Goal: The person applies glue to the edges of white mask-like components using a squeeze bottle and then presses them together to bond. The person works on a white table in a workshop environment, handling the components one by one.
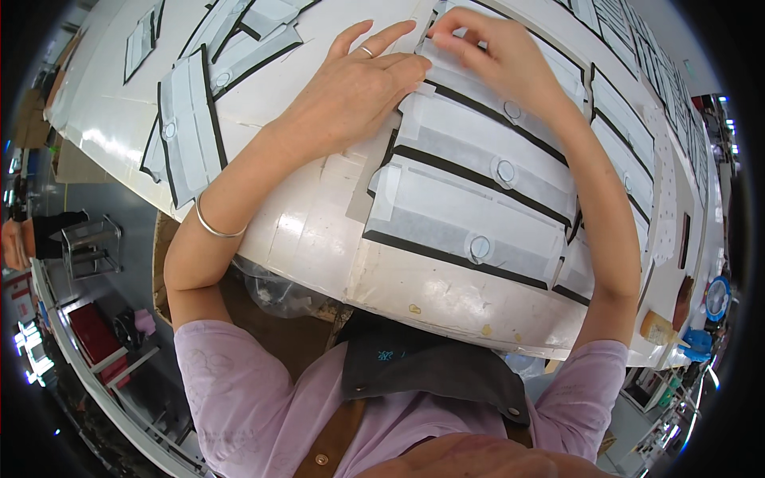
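Note:
Flat white fabric-like panels [470, 209] with black edges lie overlapped in a column on the white table in front of me. Each of the nearer ones bears a round clear-and-white disc [480, 248]. My left hand [355, 99] rests at the left edge of a farther panel [470, 84], its fingers spread and some tips touching that edge. Just right of it, my right hand [498, 52] is closed in a pinch above the same panel's upper left corner. Whatever lies between its thumb and finger is too small to make out.
Loose panels [187, 131] lie piled at the left, and more rows of panels [617, 24] run along the far right. A yellowish bottle [657, 328] and a blue-rimmed roll [717, 299] sit at the right. Below the table's left edge are a metal stool [92, 243] and clear plastic [283, 291].

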`<state>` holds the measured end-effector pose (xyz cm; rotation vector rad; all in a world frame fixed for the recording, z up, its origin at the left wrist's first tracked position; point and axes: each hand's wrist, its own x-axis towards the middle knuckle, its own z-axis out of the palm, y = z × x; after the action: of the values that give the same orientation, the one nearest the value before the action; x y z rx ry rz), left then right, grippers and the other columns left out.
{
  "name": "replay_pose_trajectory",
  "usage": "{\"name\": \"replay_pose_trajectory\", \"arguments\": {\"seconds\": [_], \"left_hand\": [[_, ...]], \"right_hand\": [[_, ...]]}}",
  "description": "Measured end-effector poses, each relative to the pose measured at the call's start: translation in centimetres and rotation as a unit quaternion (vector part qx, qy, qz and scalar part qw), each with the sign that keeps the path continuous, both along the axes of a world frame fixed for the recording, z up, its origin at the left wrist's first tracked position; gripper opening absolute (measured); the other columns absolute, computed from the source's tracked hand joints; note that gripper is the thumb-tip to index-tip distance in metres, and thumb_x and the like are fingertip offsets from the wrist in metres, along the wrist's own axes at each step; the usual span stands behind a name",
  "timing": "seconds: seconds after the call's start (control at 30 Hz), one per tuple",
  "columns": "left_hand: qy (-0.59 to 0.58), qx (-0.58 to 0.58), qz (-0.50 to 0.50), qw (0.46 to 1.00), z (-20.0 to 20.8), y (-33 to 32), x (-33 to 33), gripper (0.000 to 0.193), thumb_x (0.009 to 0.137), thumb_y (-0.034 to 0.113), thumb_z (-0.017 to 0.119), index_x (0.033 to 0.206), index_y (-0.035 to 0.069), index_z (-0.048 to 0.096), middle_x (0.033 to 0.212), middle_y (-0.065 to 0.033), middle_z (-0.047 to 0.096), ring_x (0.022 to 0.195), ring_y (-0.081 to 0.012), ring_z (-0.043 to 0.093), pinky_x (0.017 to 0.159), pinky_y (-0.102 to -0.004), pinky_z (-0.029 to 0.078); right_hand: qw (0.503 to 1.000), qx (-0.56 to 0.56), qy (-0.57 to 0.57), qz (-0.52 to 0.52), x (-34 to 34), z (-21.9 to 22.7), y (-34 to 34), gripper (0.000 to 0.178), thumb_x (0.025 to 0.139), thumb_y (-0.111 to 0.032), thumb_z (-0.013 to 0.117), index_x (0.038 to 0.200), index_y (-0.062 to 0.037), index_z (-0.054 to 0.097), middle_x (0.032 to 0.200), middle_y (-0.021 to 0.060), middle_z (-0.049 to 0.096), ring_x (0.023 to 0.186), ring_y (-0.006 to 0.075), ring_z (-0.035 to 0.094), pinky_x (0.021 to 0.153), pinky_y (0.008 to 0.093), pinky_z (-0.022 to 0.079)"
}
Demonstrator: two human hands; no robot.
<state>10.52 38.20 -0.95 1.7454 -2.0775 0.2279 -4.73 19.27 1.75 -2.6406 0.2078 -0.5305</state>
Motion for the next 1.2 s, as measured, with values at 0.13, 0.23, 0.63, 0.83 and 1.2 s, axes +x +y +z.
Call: {"name": "replay_pose_trajectory", "arguments": {"seconds": [0.13, 0.23, 0.63, 0.83, 1.2], "left_hand": [[-0.003, 0.02, 0.003, 1.0, 0.3, -0.1, 0.0, 0.02, 0.103, 0.012, 0.057, 0.12, 0.006, 0.063, 0.126, -0.0073, 0.07, 0.145, -0.0295, 0.044, 0.121, -0.0515, 0.026], [0.015, -0.024, 0.018, 0.999, 0.1, -0.4, -0.3, 0.021, 0.104, 0.011, 0.055, 0.122, 0.003, 0.061, 0.125, -0.0088, 0.071, 0.145, -0.031, 0.044, 0.121, -0.0518, 0.026], [0.143, -0.021, 0.06, 0.988, 0.5, -0.5, -1.2, 0.031, 0.112, 0.02, 0.04, 0.128, 0.0, 0.058, 0.104, -0.0152, 0.072, 0.146, -0.0357, 0.042, 0.12, -0.0501, 0.025], [0.108, -0.023, 0.065, 0.992, 0.1, -2.2, 0.3, 0.033, 0.111, 0.02, 0.042, 0.129, -0.001, 0.059, 0.096, -0.0129, 0.07, 0.144, -0.0329, 0.045, 0.119, -0.0502, 0.028], [0.046, -0.02, 0.03, 0.998, -0.3, -5.4, 1.9, 0.031, 0.111, 0.02, 0.043, 0.125, 0.0, 0.061, 0.127, -0.0148, 0.069, 0.144, -0.0338, 0.045, 0.119, -0.0522, 0.029]], "right_hand": [[0.994, -0.103, 0.004, 0.029, -0.4, -0.9, 0.4, 0.02, 0.104, -0.031, 0.055, 0.106, -0.0128, 0.065, 0.079, 0.0129, 0.069, 0.072, 0.0356, 0.066, 0.062, 0.0438, 0.05], [0.992, -0.123, 0.033, 0.015, -0.8, -0.4, 0.7, 0.019, 0.104, -0.03, 0.055, 0.108, -0.0121, 0.062, 0.079, 0.0126, 0.07, 0.072, 0.0356, 0.067, 0.062, 0.0451, 0.05], [0.982, 0.173, 0.064, -0.047, -0.5, 1.9, -1.0, 0.016, 0.103, -0.018, 0.056, 0.112, -0.011, 0.067, 0.106, 0.0086, 0.074, 0.082, 0.0326, 0.069, 0.069, 0.0401, 0.052], [0.922, 0.372, 0.09, -0.061, 1.6, 0.9, -6.7, 0.018, 0.099, -0.022, 0.072, 0.091, -0.0068, 0.073, 0.069, -0.0072, 0.055, 0.06, 0.0034, 0.044, 0.053, 0.0221, 0.032], [0.957, 0.272, 0.003, -0.1, 5.4, -3.5, -8.1, 0.017, 0.091, -0.017, 0.075, 0.083, -0.0018, 0.075, 0.073, -0.0011, 0.066, 0.066, 0.0077, 0.054, 0.059, 0.0286, 0.044]]}}
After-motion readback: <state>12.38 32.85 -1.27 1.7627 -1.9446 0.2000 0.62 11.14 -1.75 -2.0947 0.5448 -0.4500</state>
